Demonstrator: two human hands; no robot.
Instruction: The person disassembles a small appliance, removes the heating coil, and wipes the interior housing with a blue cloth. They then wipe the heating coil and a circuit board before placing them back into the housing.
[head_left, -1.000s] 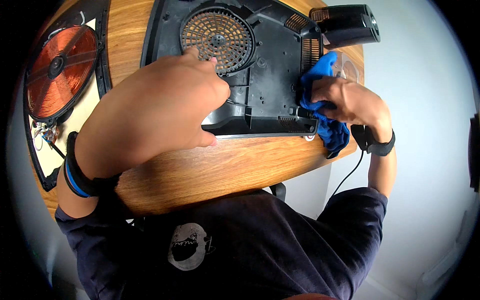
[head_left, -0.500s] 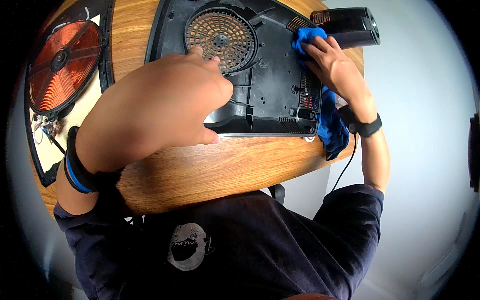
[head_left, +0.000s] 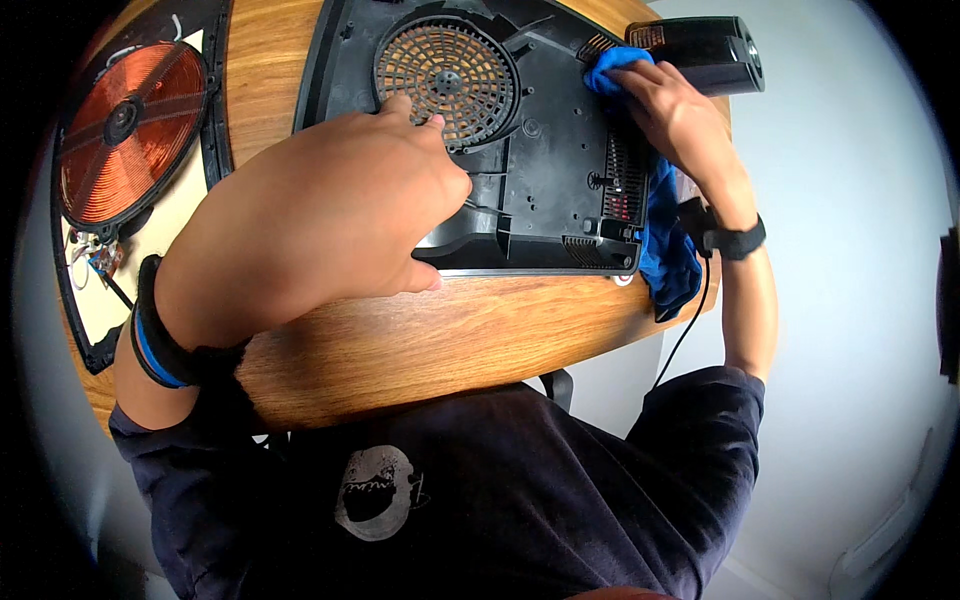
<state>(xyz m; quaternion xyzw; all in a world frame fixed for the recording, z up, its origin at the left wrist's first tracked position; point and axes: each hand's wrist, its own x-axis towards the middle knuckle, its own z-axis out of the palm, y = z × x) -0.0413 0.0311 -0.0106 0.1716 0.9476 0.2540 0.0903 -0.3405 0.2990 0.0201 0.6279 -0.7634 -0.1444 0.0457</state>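
Cloth (head_left: 606, 76) seemingly at casing (head_left: 560, 140) edge

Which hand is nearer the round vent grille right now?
Left. The left hand has its fingertips over the near edge of the round vent grille; the right hand is off to the grille's right, holding a blue cloth.

Blue cloth (head_left: 606, 74) in right grip (head_left: 682, 112)

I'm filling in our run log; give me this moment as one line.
left hand: on black plastic housing | right hand: holds blue cloth at housing's far-right corner | left side: copper coil | surface: wooden table
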